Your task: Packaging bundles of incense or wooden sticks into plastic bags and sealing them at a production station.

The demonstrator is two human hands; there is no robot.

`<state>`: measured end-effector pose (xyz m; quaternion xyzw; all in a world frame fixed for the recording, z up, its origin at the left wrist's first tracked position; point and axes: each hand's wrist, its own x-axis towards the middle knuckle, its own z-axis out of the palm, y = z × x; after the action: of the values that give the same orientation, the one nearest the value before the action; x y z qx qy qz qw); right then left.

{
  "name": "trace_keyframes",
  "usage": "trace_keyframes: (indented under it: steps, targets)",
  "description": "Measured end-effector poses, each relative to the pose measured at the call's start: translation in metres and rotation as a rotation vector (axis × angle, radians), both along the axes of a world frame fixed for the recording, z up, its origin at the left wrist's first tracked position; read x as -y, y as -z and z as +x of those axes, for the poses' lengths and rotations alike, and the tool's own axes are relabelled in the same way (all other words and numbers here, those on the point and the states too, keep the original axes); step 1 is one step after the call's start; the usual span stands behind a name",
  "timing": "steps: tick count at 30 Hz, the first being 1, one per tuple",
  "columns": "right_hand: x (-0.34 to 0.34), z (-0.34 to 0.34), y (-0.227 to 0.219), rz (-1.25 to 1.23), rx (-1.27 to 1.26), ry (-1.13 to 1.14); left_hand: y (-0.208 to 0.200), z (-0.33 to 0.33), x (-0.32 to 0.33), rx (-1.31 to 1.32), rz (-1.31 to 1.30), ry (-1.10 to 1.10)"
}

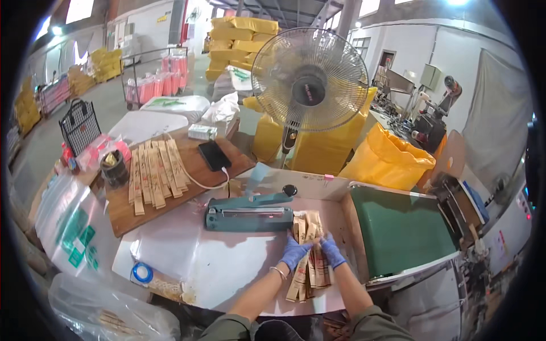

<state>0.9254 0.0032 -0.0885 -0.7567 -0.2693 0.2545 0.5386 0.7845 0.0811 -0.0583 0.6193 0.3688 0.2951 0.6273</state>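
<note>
My left hand (294,253) and my right hand (331,252), both in blue-violet gloves, close from either side round a loose bundle of long brown paper packets (307,278), shaped like wrapped chopsticks. The packets fan out above and below my fingers, over the white worktop (227,273). Just beyond my left hand stands a teal hand-lever bag sealer (248,219), its lever arm lying low over the bar. More paper packets (156,173) lie side by side on a brown board (122,219) to the left.
A phone (214,156) with a white cable and a dark cup (114,169) sit on the board. Behind the sealer stands a large fan (309,85). To the right is a green conveyor belt (401,233), with a yellow sack (387,159) behind. Tape (142,273) lies front left.
</note>
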Motion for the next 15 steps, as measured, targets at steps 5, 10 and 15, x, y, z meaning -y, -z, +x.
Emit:
trace_keyframes:
  steps: [5,10,15]
  targets:
    - [0.028,-0.095,-0.041,0.218,-0.874,-0.145,-0.015,-0.071,0.002,0.269,-0.438,0.206]
    - [0.016,-0.134,-0.106,0.572,-0.508,-0.366,-0.07,-0.11,-0.011,0.617,-0.227,0.311]
    - [0.021,-0.147,-0.175,0.629,-0.094,-0.503,-0.147,-0.138,-0.028,0.756,0.275,0.531]
